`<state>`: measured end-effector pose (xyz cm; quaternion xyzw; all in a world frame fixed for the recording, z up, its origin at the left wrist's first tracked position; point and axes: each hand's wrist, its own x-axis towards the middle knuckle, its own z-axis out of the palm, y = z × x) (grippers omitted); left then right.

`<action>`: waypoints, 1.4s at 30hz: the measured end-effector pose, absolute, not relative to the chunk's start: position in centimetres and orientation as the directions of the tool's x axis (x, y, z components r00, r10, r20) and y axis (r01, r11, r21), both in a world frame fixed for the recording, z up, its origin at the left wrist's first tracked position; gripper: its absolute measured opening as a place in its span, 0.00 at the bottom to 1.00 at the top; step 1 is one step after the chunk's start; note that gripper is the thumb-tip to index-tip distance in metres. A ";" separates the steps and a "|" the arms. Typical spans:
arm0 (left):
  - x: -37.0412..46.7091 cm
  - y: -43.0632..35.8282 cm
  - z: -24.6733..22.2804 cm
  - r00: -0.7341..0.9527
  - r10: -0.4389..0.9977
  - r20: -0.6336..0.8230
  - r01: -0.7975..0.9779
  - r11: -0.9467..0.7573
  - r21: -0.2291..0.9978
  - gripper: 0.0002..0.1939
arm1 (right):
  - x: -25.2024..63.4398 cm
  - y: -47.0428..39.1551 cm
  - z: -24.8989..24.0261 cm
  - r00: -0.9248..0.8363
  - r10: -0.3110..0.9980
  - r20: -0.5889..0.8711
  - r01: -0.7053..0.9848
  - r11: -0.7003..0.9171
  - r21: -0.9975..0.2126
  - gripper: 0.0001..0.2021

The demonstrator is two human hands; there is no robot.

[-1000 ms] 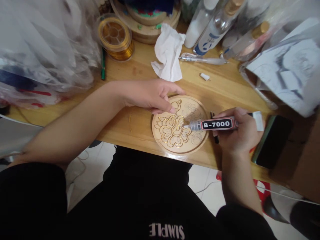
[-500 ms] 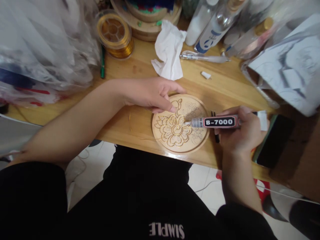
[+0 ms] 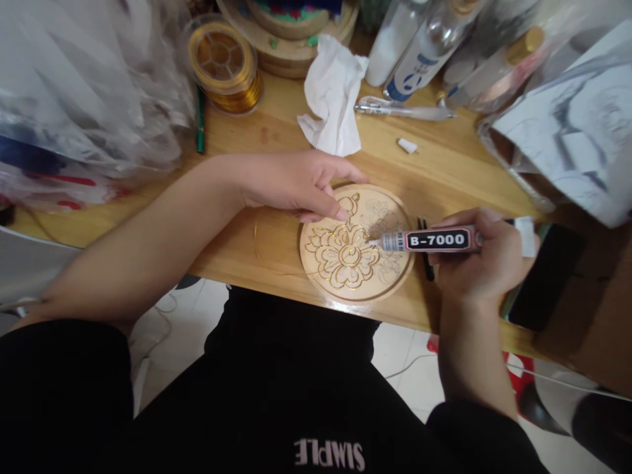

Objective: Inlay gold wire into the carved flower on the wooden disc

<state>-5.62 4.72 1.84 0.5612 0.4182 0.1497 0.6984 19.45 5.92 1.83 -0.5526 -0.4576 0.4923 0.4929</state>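
Observation:
A round wooden plate (image 3: 356, 288) with a raised rim lies at the front of the table. Gold wire (image 3: 349, 255) traces a flower on its face, and pencilled petals show on the right part. My left hand (image 3: 311, 187) grips the plate's upper left edge, thumb on the face and index finger along the rim. In my right hand (image 3: 486, 260) is a B-7000 glue tube (image 3: 437, 240), held tilted sideways. Its nozzle points left at the wire flower's right petals; whether the tip touches the wood I cannot tell. Beside the plate, partly behind the right hand, lie dark tweezers (image 3: 424, 250).
Behind the plate are crumpled tissue (image 3: 333, 99), a pen (image 3: 405, 110) and a small white cap (image 3: 407, 145). A gold wire spool (image 3: 224, 66) and plastic bags (image 3: 89, 85) stand left. Bottles (image 3: 419, 52) crowd the back right; a dark phone (image 3: 546, 276) lies at right.
My right hand and the glue tube have shifted very slightly to the right. My left hand and the plate look unmoved.

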 end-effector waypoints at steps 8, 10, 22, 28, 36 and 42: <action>-5.5 4.7 1.9 0.589 0.678 -0.440 0.275 0.344 0.898 0.35 | 19.4 5.9 2.0 0.108 0.987 -0.119 0.004 -0.120 -0.993 0.10; -5.5 4.7 2.0 0.589 0.676 -0.442 0.274 0.347 0.897 0.35 | 19.4 5.9 1.9 0.106 0.988 -0.115 -0.004 -0.115 -0.993 0.10; -5.6 4.8 1.8 0.602 0.677 -0.424 0.279 0.320 0.906 0.33 | 19.2 5.7 2.1 0.090 0.987 -0.130 0.011 -0.132 -0.991 0.09; -5.5 4.7 2.0 0.588 0.661 -0.466 0.269 0.384 0.883 0.33 | 19.2 5.7 2.1 0.092 0.986 -0.142 0.002 -0.143 -0.990 0.10; -5.5 4.7 2.0 0.566 0.673 -0.477 0.256 0.406 0.877 0.32 | 19.2 5.4 2.2 0.055 0.982 -0.183 -0.008 -0.182 -0.983 0.10; -5.4 4.7 2.0 0.539 0.688 -0.487 0.260 0.414 0.872 0.30 | 19.2 5.5 2.2 0.070 0.982 -0.176 0.005 -0.177 -0.984 0.10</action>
